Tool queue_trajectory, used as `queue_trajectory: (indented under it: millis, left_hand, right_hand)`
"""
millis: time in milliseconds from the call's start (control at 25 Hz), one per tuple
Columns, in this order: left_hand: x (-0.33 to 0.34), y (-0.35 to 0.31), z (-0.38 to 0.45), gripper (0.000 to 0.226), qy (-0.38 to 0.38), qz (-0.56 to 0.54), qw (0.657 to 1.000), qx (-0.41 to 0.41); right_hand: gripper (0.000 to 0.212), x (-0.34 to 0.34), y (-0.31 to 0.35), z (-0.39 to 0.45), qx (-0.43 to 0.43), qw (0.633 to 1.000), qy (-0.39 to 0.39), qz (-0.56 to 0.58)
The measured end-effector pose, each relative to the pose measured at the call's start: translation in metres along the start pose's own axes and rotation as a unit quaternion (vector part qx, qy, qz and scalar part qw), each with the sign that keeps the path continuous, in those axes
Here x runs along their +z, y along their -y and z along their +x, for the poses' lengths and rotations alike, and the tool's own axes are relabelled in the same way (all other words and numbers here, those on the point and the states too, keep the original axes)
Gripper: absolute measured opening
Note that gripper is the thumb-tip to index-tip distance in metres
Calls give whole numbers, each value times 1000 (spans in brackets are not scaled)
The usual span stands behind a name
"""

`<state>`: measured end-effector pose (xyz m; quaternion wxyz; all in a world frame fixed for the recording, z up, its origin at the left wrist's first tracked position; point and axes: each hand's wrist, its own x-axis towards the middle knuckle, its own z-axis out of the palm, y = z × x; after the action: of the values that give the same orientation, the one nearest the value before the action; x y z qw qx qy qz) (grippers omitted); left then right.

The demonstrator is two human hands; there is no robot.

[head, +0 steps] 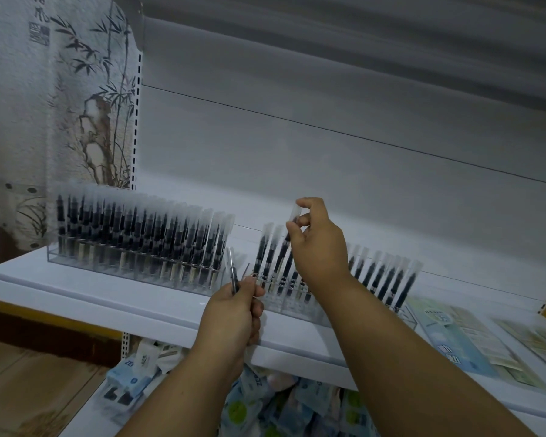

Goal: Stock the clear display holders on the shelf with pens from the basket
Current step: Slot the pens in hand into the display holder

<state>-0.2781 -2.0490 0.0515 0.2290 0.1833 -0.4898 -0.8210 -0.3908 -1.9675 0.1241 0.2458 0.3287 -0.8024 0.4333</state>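
The right hand [316,238], raised above the right holder [300,302] on the shelf [114,298], pinches a pen [292,222] by its cap. The left hand [234,305], lower, grips another pen [232,272] upright.

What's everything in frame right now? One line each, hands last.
left display holder: one, clear, left on shelf, packed with black pens
right display holder: one, clear, centre-right on shelf, partly filled, gaps at its left end
pen in right hand: one, black with frosted cap, above the right holder
pens in left hand: at least one, dark, between the two holders
shelf: one, white
leaflets: several, pale blue and green, flat on shelf at right
packets: many, blue and white, below the shelf
wallpaper: bamboo print, far left
left hand: grip on pens
right hand: pinch grip on one pen
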Motion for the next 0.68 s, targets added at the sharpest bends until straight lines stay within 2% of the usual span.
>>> queue_trajectory:
  millis: [280,520,600,680]
  left_hand:
    - [1,-1,3,31,4,-13,1000,-2]
    - [4,1,4,31,7,-16,1000,-6]
    - [5,1,6,31,8,4,1000,4]
    - [8,0,9,30,10,70,997,26]
  right_hand:
    - [30,4,-1,2,-24,1000,5,-18]
    - [25,10,-11,-17,26,994,104,-37]
    - [27,4,-2,-16,-13,993,67,-95]
    - [33,-4,9,-14,-13,997,44,-66]
